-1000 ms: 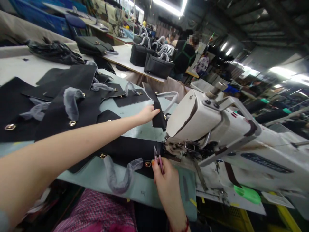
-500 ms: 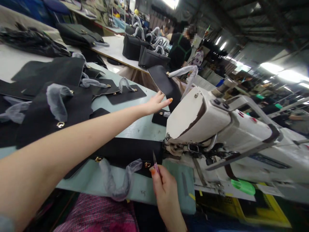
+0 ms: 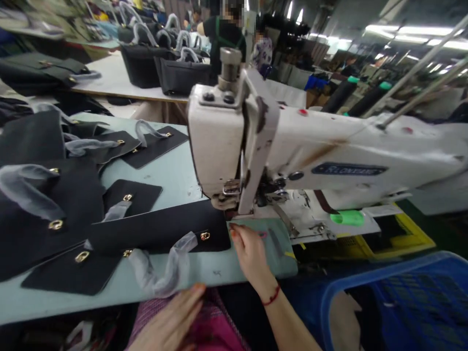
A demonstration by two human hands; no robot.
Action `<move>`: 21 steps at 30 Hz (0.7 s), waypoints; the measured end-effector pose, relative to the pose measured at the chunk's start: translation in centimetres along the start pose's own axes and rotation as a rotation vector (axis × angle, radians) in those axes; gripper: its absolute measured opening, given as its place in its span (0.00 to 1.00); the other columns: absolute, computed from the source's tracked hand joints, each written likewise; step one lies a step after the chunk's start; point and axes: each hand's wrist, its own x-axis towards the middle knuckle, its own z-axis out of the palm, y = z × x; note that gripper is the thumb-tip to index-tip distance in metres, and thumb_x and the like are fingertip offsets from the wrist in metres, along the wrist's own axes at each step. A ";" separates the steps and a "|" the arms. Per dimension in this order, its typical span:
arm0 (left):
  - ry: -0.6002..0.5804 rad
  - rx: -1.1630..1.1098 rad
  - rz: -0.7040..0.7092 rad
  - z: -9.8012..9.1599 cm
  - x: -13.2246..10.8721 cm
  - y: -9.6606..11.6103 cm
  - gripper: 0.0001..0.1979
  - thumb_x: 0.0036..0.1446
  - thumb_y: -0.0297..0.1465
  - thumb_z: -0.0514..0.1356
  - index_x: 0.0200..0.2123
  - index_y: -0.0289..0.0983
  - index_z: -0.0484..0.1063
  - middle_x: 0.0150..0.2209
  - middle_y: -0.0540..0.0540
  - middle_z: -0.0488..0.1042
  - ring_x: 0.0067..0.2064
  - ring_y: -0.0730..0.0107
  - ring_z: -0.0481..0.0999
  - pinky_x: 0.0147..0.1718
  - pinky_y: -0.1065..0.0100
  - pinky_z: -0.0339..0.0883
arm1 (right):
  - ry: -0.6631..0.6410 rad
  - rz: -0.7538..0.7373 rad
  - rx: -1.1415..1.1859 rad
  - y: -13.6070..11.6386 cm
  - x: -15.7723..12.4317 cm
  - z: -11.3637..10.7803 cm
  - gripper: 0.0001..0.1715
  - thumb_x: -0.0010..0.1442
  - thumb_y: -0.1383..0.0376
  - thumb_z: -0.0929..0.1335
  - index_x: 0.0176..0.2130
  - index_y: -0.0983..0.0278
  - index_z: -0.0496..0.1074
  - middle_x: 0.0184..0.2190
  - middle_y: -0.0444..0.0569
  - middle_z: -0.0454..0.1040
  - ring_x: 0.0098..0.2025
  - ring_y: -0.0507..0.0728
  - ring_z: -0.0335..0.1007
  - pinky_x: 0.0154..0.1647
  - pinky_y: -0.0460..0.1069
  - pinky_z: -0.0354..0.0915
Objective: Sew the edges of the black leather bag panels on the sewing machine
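Hands well apart. Right hand (image 3: pixel 251 251) is at the right end of the black panel (image 3: pixel 161 226), fingers curled in, tips right at the panel's edge; can't tell if they touch it. A bit of pink (image 3: pixel 262 235) shows beside that hand, too hidden to tell what it is or whether it's gripped. Left hand (image 3: pixel 170 317) is off the work, blurred over the lap by the table's front edge, fingers stretched out, nothing visible in it.

Panel lies flat on the pale green table (image 3: pixel 175 180), right end up against the sewing machine (image 3: pixel 215 141); can't tell if its far corner is under the foot. Lying flat probably lets the edge sit level with the machine bed. Handle (image 3: pixel 155 286) flops toward the person, likely so it's clear of the needle area.

Panel looks like smooth matte leather, straight-sided. Handle is a soft U in cloudy translucent film, presumably scuff protection. Shiny gold-coloured fitting (image 3: pixel 205 235) at its right end, matching one at the left.

Loose black pieces (image 3: pixel 73 275) overlap at left, similar hardware, probably placed within reach. Machine is white-painted, chipped, rust-stained. Blue basket (image 3: pixel 420 302), gridded plastic, sits low at right.
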 end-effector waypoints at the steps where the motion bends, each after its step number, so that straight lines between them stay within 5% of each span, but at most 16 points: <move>1: 0.069 0.060 -0.104 1.1 0.1 -1.2 0.45 0.58 0.30 0.61 0.72 0.48 0.39 0.65 0.44 0.65 0.60 0.51 0.73 0.54 0.59 0.74 | -0.037 0.020 0.146 -0.7 0.6 0.4 0.22 0.72 0.57 0.58 0.38 0.64 0.75 0.32 0.50 0.76 0.35 0.56 0.69 0.36 0.48 0.63; 4: 0.317 0.128 -0.388 1.6 3.0 -5.0 0.50 0.56 0.35 0.63 0.72 0.56 0.33 0.73 0.49 0.40 0.71 0.37 0.48 0.66 0.38 0.50 | -0.078 0.082 0.410 -1.8 1.6 1.5 0.27 0.69 0.51 0.61 0.25 0.63 0.64 0.20 0.40 0.58 0.24 0.50 0.54 0.25 0.46 0.50; 7: 0.356 0.141 -0.406 -0.9 6.8 -7.5 0.50 0.53 0.39 0.66 0.70 0.62 0.39 0.73 0.57 0.42 0.72 0.39 0.39 0.70 0.39 0.33 | -0.057 0.112 0.506 -2.3 1.8 2.2 0.28 0.68 0.50 0.62 0.23 0.63 0.56 0.21 0.39 0.50 0.25 0.49 0.47 0.25 0.46 0.45; 13: 0.146 0.136 -0.227 -5.7 9.1 -9.7 0.30 0.62 0.32 0.59 0.63 0.65 0.60 0.65 0.59 0.65 0.67 0.51 0.63 0.69 0.41 0.34 | -0.055 0.179 0.576 -3.1 1.2 2.5 0.28 0.68 0.50 0.62 0.23 0.63 0.55 0.21 0.39 0.51 0.25 0.49 0.47 0.25 0.46 0.45; 17: 0.058 0.039 -0.223 -6.2 9.4 -9.9 0.22 0.60 0.33 0.60 0.56 0.61 0.71 0.61 0.59 0.70 0.64 0.54 0.68 0.69 0.44 0.38 | -0.039 0.223 0.556 -3.3 1.2 2.3 0.28 0.67 0.49 0.62 0.22 0.63 0.56 0.21 0.40 0.52 0.25 0.49 0.48 0.25 0.46 0.46; 21: 0.093 -0.091 -0.298 -5.8 10.0 -9.2 0.17 0.56 0.37 0.63 0.48 0.59 0.77 0.58 0.60 0.74 0.61 0.52 0.72 0.69 0.48 0.43 | -0.037 0.243 0.576 -3.3 1.2 2.0 0.28 0.66 0.50 0.63 0.22 0.63 0.55 0.21 0.40 0.51 0.25 0.49 0.47 0.24 0.46 0.45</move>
